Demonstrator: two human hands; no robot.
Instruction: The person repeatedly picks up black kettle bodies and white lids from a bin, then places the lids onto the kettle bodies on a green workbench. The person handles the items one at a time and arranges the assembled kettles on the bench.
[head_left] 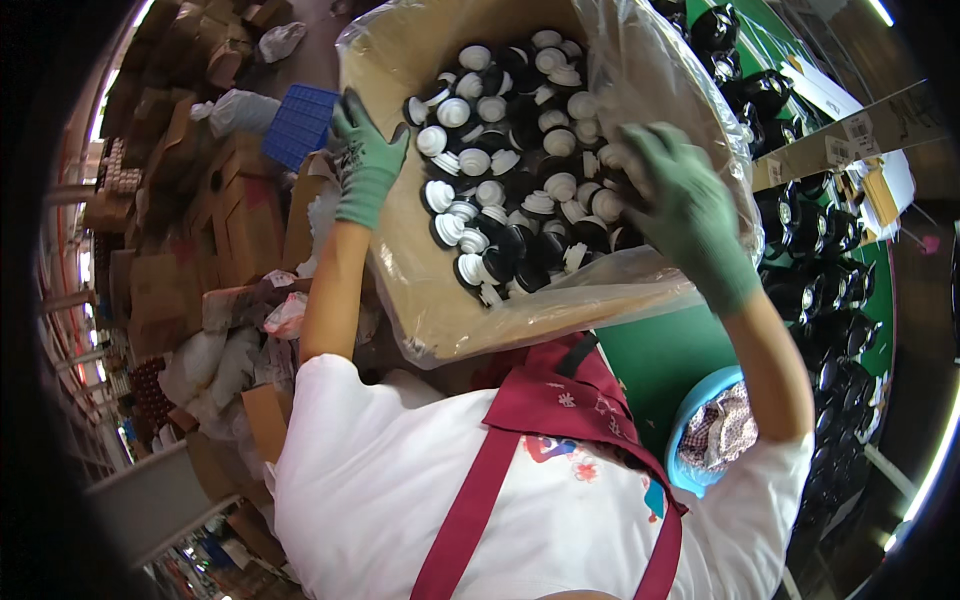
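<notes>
A cardboard box [410, 300] lined with clear plastic stands before me. Loose black-and-white round knob-like parts [560, 187] with stepped white tops fill its bottom. My left hand [365, 165], in a green knitted glove, rests at the box's left rim, thumb apart from the stretched fingers, and holds none of the parts. Over the box's right side is my right hand [685, 205], gloved alike and smeared by motion. Its fingertips are close to the parts beside the right wall; whether it grips one cannot be made out.
Black glossy pot-like items [800, 295] stand in rows on a green surface [665, 350] to the right. A blue basin [690, 420] with patterned cloth sits nearer me. Cartons [245, 215], plastic bags and a blue crate [300, 125] crowd the left.
</notes>
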